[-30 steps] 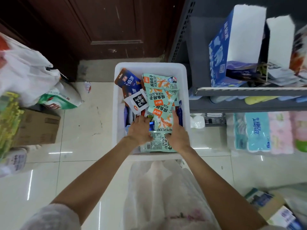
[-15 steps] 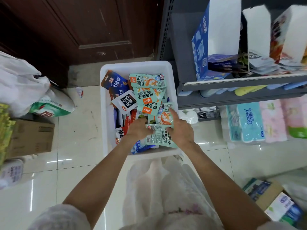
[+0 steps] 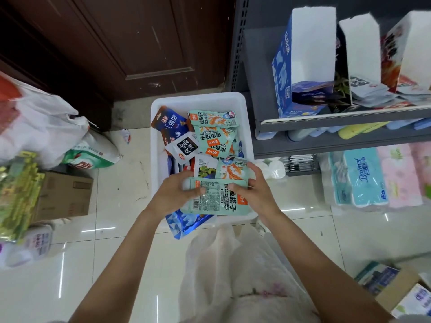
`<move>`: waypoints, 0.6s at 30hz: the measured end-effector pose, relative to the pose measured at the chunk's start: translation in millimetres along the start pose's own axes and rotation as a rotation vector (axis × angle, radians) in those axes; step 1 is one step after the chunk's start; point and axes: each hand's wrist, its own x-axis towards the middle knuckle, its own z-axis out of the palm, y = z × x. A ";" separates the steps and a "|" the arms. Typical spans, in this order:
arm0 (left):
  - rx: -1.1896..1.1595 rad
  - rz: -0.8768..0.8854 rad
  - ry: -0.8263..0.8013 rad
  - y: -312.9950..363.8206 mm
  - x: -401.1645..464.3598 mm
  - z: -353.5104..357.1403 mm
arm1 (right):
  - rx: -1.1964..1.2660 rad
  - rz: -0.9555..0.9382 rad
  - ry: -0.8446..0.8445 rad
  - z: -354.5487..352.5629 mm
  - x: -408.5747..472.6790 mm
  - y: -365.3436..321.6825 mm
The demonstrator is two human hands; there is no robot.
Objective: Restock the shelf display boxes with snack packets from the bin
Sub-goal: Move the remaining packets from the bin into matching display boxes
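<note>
Change vs a second ago: both hands were down in the white bin (image 3: 156, 145) among the packets; now they have come up with a small stack of teal snack packets (image 3: 215, 198), held over the near end of the bin, nutrition-label side up. Read: the pick is done and the sort/gather step is closing out, so the carry to the shelf looks like the next step. View has also swung right, so more of the shelf shows. Left hand (image 3: 173, 194) is on the stack's left edge, thumb on top over the label, other fingers under, so a pinch on the stack. Right hand (image 3: 256, 191) clamps the right side, thumb across the top face and fingers curled round the far edge, where another teal packet (image 3: 233, 169) with orange print sits against the fingertips; can't tell whether it is part of the held stack or lying loose in the bin. Forearms converge from the bottom of frame, wrists roughly level, palms turned inward. Bin is well stocked: more teal packets, dark blue ones (image 3: 168, 121), a white pouch (image 3: 184, 148); a blue foil pack (image 3: 186, 223) hangs over the near rim. Display boxes are on the grey shelf (image 3: 338, 116) up right; the blue display box (image 3: 300, 64) is nearest. Which box takes the teal packets isn't clear from here.
</note>
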 end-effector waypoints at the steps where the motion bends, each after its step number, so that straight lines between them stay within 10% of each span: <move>1: -0.008 -0.003 0.024 -2.5 -2.3 -0.1 | 0.036 -0.010 0.010 3.6 -0.7 0.3; 10: -0.178 0.027 0.033 -0.8 -25.1 2.4 | 0.313 0.108 0.100 9.5 -3.5 -15.1; 18: -0.344 -0.012 0.496 -8.5 -20.9 -11.9 | 0.258 -0.200 0.146 -10.3 -8.1 -42.3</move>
